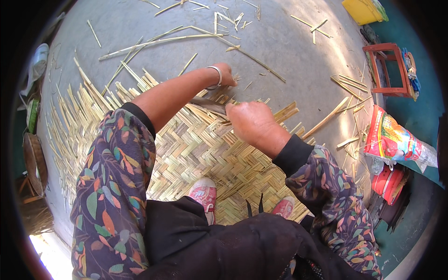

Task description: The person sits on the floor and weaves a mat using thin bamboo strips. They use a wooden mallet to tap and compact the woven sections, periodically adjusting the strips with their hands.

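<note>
A mat woven from split cane strips (205,149) lies on the floor under my feet, its loose strip ends sticking out along the far and left edges. My left hand (227,75), with a bangle at the wrist, reaches over the far edge and is closed on the ends of some strips. Nearer and to the right, my right hand (254,122) is a fist at the mat's edge. From it a flat, grey-brown, blade-like tool (208,104) points left across the strip ends. My fingers hide its handle.
Loose cane pieces (161,42) lie scattered on the grey floor beyond the mat, with more pieces (352,88) at the right. Along the right wall stand a red wooden stool (383,69), a colourful plastic sack (396,140) and a yellow container (361,11). A round basket (35,163) is at the left.
</note>
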`<state>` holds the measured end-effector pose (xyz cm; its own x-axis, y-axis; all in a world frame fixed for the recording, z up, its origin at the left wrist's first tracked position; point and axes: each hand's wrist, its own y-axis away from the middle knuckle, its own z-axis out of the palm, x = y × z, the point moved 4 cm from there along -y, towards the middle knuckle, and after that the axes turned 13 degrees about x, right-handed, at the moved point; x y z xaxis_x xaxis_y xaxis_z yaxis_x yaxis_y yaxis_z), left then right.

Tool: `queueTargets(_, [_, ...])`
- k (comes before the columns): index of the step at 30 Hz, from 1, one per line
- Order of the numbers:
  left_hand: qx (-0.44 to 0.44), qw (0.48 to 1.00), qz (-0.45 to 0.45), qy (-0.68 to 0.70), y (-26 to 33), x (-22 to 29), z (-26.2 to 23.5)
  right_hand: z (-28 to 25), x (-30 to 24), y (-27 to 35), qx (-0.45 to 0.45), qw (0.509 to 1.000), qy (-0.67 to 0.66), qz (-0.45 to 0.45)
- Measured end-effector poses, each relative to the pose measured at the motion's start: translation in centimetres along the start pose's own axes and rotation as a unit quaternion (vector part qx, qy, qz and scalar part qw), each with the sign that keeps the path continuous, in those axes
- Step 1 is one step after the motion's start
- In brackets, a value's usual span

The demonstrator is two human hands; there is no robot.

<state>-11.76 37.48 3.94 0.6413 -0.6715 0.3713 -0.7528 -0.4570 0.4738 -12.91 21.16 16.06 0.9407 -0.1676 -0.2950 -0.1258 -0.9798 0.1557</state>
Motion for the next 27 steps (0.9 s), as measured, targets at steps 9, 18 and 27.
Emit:
queueTargets(9, [-0.065, 0.967, -0.102, 0.224, 1.1, -1.1, 0.2, 0.4, 0.3, -0.3, -0.002, 1.000, -0.010, 0.014])
queueTargets(18, [-0.073, 0.953, -0.069, 0.285, 1.6, -2.1, 1.2, 1.3, 0.6, -0.9, -0.002, 1.000, -0.020, 0.012])
queueTargets(27, [0.002, 0.933, -0.075, 0.351, 2.5, -2.8, 1.6, 3.0, 1.1, -1.0, 0.000, 1.000, -0.009, 0.029])
